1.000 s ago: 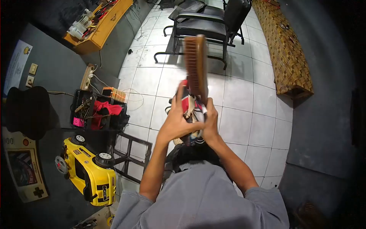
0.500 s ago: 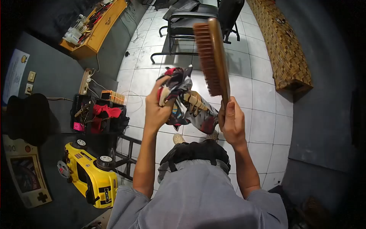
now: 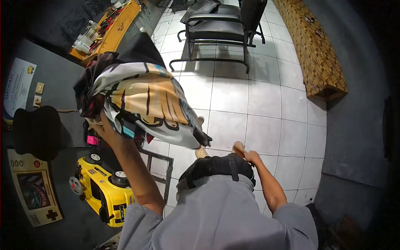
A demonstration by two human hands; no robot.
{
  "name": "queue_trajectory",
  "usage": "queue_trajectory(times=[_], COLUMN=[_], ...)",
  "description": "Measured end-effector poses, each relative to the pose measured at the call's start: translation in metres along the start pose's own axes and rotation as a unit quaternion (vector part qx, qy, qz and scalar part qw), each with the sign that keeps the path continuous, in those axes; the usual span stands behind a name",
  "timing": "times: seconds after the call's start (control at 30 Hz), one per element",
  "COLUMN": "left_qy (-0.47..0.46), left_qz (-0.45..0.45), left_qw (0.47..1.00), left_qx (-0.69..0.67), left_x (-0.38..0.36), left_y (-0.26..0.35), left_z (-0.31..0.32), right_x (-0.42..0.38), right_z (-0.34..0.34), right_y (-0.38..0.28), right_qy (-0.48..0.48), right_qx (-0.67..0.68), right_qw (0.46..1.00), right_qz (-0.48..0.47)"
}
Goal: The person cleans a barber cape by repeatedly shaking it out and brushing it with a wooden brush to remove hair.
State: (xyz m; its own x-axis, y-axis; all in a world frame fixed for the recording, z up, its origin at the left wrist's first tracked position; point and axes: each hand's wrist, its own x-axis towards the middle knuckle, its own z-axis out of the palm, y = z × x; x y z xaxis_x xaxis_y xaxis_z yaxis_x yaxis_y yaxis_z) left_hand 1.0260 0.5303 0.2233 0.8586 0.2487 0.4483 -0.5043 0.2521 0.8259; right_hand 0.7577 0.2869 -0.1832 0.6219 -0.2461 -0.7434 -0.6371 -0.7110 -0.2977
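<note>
A large printed cape (image 3: pixel 150 98), white, black, red and tan with a cartoon pattern, billows out across the left middle of the view. My left hand (image 3: pixel 99 126) is closed on its gathered near edge, with part of the fingers hidden by the fabric. Low by my waist, my right hand (image 3: pixel 251 157) has its fingers curled, and I cannot tell what is in them. Just beyond that hand shows a tan clog (image 3: pixel 238 147), and the other clog (image 3: pixel 201 152) peeks out under the cape's lower tip.
A black padded chair (image 3: pixel 216 29) stands ahead on the white tiled floor (image 3: pixel 266 96). Along the right wall runs a woven bench (image 3: pixel 310 50). To the left are a wooden shelf (image 3: pixel 121 27) with bottles and tools, a black hat (image 3: pixel 36 132) and a yellow toy car (image 3: pixel 98 185).
The bunched cape has swung up and left in my left hand and spread open. My right hand has dropped towards my waist, and the wooden brush it held upright is out of sight.
</note>
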Motion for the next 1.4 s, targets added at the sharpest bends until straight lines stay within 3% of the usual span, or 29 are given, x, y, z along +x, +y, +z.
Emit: queue_trajectory(times=[0.03,0.1,0.17,0.23,0.3,0.33,0.4,0.47,0.53,0.6,0.67,0.8,0.87,0.9,0.93,0.97,1.0,1.03,1.07,1.13,1.2,1.23,1.27,1.3,1.33,1.4], left_qy=[-0.025,-0.049,-0.059,-0.116,-0.149,-0.165,-0.176,0.06,0.058,0.049,0.044,0.035,0.027,0.025,0.056,0.016,-0.023,0.008,0.007,-0.011,-0.048,-0.057,-0.065,-0.007,0.023,0.081], left_qz=[0.011,0.019,0.039,0.073,0.089,0.13,0.172,0.003,0.015,0.034,0.053,0.091,0.105,0.06,0.035,0.043,0.05,0.044,0.029,0.055,0.056,0.084,0.112,0.071,0.062,0.019], left_qw=[0.999,0.997,0.995,0.989,0.981,0.965,0.942,0.991,0.99,0.988,0.986,0.978,0.975,0.993,0.997,0.997,0.995,0.99,0.996,0.997,0.996,0.993,0.989,0.997,0.998,0.995], left_qx=[0.028,0.054,0.066,0.063,0.082,0.154,0.228,0.118,0.127,0.144,0.155,0.182,0.194,0.101,0.034,0.058,0.083,0.13,0.088,0.046,0.042,0.054,0.065,-0.01,0.001,-0.063], left_x=[-0.001,-0.001,-0.002,0.0,-0.001,-0.001,-0.001,-0.005,-0.006,-0.007,-0.009,-0.013,-0.018,-0.029,-0.036,-0.04,-0.043,-0.048,-0.051,-0.052,-0.047,-0.045,-0.043,-0.048,-0.042,-0.036], left_y=[0.003,-0.001,-0.016,-0.023,-0.021,-0.019,-0.02,-0.028,-0.026,-0.022,-0.02,-0.013,-0.011,-0.006,-0.007,-0.007,-0.003,0.005,-0.001,-0.002,0.005,0.009,0.011,0.003,0.008,0.011], left_z=[-0.004,-0.01,-0.023,-0.034,-0.04,-0.044,-0.054,-0.069,-0.071,-0.072,-0.069,-0.062,-0.055,-0.038,-0.028,-0.021,-0.013,0.003,0.005,0.016,0.022,0.026,0.028,0.022,0.022,0.016], right_x=[-0.005,-0.016,-0.044,-0.096,-0.141,-0.145,-0.156,-0.13,-0.079,-0.056,-0.012,-0.004,0.001,-0.003,-0.026,-0.035,-0.05,-0.102,-0.121,-0.116,-0.12,-0.127,-0.11,-0.087,-0.067,-0.045], right_z=[-0.005,-0.04,-0.088,-0.138,-0.166,-0.168,-0.165,-0.141,-0.106,-0.082,-0.032,-0.027,-0.055,-0.073,-0.1,-0.114,-0.128,-0.161,-0.173,-0.16,-0.146,-0.144,-0.131,-0.113,-0.096,-0.067], right_y=[-0.007,-0.039,-0.094,-0.153,-0.195,-0.203,-0.212,-0.203,-0.173,-0.133,-0.08,-0.055,-0.067,-0.079,-0.098,-0.114,-0.133,-0.169,-0.184,-0.19,-0.197,-0.203,-0.194,-0.179,-0.163,-0.119], right_qy=[0.041,0.113,0.082,-0.002,0.027,0.063,0.108,0.116,0.215,0.146,0.144,0.196,0.136,0.147,0.187,0.193,0.245,0.139,0.118,0.167,0.228,0.207,0.195,0.18,0.164,0.112], right_qx=[0.064,0.208,0.463,0.608,0.575,0.512,0.46,0.448,0.186,0.054,-0.001,0.032,-0.008,0.073,0.133,0.27,0.367,0.532,0.561,0.509,0.382,0.389,0.317,0.234,0.149,-0.054], right_qw=[0.996,0.971,0.872,0.749,0.721,0.72,0.731,0.752,0.89,0.956,0.978,0.971,0.982,0.978,0.952,0.926,0.868,0.813,0.781,0.771,0.807,0.812,0.853,0.898,0.933,0.966], right_qz=[0.042,-0.036,-0.138,-0.263,-0.386,-0.465,-0.493,-0.469,-0.356,-0.248,-0.154,-0.133,-0.134,-0.129,-0.202,-0.179,-0.229,-0.193,-0.247,-0.345,-0.388,-0.383,-0.365,-0.326,-0.283,-0.226])
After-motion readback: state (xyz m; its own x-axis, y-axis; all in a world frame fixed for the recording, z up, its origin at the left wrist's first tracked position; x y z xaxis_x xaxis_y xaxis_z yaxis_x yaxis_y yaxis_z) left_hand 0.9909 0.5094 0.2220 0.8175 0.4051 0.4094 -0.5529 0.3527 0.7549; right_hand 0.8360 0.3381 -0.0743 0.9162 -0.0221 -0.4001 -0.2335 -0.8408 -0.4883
